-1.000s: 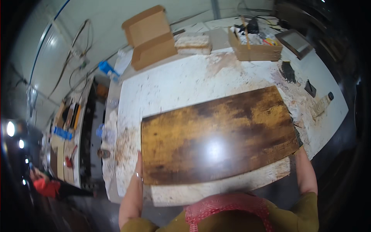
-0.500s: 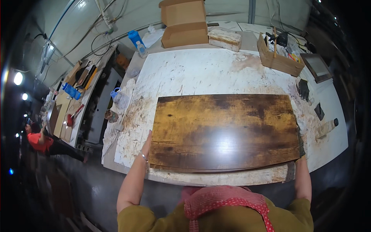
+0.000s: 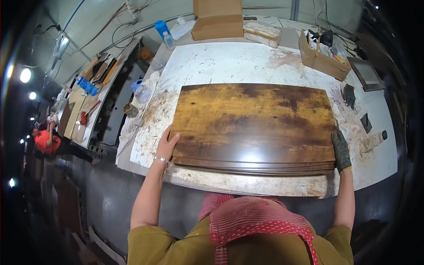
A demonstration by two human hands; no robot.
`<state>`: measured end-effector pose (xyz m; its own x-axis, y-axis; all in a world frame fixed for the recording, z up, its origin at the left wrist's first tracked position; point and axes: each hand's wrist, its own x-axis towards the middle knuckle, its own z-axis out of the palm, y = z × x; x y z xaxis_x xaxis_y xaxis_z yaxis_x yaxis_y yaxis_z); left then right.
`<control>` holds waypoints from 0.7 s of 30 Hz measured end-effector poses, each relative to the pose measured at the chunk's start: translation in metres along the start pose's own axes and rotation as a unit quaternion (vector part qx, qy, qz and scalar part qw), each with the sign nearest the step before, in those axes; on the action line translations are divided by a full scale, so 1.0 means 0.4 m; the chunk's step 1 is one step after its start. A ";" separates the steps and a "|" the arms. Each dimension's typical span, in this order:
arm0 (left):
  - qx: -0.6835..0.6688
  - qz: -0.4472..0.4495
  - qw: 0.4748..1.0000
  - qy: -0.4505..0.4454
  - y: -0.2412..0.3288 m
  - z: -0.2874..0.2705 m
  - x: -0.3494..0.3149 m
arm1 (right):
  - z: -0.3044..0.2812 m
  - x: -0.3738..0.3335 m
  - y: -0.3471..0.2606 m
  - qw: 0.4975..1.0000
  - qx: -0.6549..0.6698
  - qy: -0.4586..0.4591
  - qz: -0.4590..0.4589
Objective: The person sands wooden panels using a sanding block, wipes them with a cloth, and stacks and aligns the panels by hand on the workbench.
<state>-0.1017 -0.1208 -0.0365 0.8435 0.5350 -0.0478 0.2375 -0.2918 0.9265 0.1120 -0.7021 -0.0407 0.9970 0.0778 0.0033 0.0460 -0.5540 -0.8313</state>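
A stack of brown wood-grain boards (image 3: 254, 126) lies across the near part of the worktable, several layered edges showing along its front. My left hand (image 3: 168, 143), bare and with a bracelet at the wrist, grips the left end, thumb near the top edge. My right hand (image 3: 341, 150), in a dark grey glove, clasps the right end. The fingers of both hands are partly hidden behind the stack's sides. A dark glove (image 3: 349, 96) lies on the table beyond my right hand.
The white, stained worktable (image 3: 212, 64) carries an open cardboard box (image 3: 218, 27), a wrapped block (image 3: 262, 34), a box of tools (image 3: 324, 59), a grey-brown frame (image 3: 365, 73) and a bottle (image 3: 373, 141). At left stands a side bench (image 3: 90, 128), with a person in red (image 3: 47, 140) beyond.
The board stack has shifted away from me, and more of its front edges show. My hands have moved with it and are more visible. The head view has tilted down slightly.
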 end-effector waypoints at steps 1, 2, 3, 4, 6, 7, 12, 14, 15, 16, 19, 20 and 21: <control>0.002 -0.009 1.000 0.012 0.010 0.010 0.003 | 0.005 0.008 0.007 1.000 0.000 -0.004 -0.003; 0.003 -0.017 1.000 0.022 0.016 0.014 0.000 | 0.008 0.014 0.013 1.000 0.003 0.008 0.001; 0.003 -0.018 1.000 0.025 0.009 0.013 0.003 | 0.004 0.021 0.015 1.000 0.005 0.020 0.006; 0.029 -0.005 0.999 0.043 -0.006 0.012 0.011 | 0.001 0.005 -0.024 0.999 -0.032 0.030 0.030; 0.068 -0.012 0.996 0.051 0.030 0.026 0.001 | -0.004 0.001 -0.033 0.999 0.031 0.004 0.042; 0.100 0.006 0.994 0.045 -0.013 0.005 0.013 | -0.016 -0.007 -0.025 0.994 0.094 -0.022 0.049; -0.157 -0.058 0.985 -0.045 -0.088 -0.061 -0.119 | -0.043 -0.115 -0.051 0.984 0.157 -0.079 0.028; -0.157 -0.072 0.985 -0.012 -0.066 -0.055 -0.154 | -0.043 -0.136 -0.048 0.989 0.129 -0.055 0.046; -0.115 -0.069 0.991 0.020 -0.059 -0.046 -0.150 | -0.037 -0.133 -0.038 0.996 0.080 -0.029 0.017; -0.138 -0.044 0.989 0.017 -0.085 -0.044 -0.131 | -0.030 -0.125 -0.030 0.999 0.032 -0.008 -0.016; -0.181 -0.025 0.983 0.032 -0.115 -0.024 -0.102 | -0.010 -0.113 -0.023 0.998 0.003 0.059 0.004; -0.202 -0.032 0.977 0.057 -0.111 -0.022 -0.097 | -0.005 -0.111 -0.032 0.996 0.000 0.093 0.010; -0.198 -0.033 0.978 0.057 -0.104 -0.023 -0.104 | -0.006 -0.103 -0.023 0.996 0.002 0.091 0.012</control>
<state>-0.1511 -0.1236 -0.0695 0.7683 0.6336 -0.0912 0.0647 0.0649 0.9958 0.0705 -0.7022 -0.0320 0.9926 -0.0881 0.0837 0.0214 -0.5508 -0.8344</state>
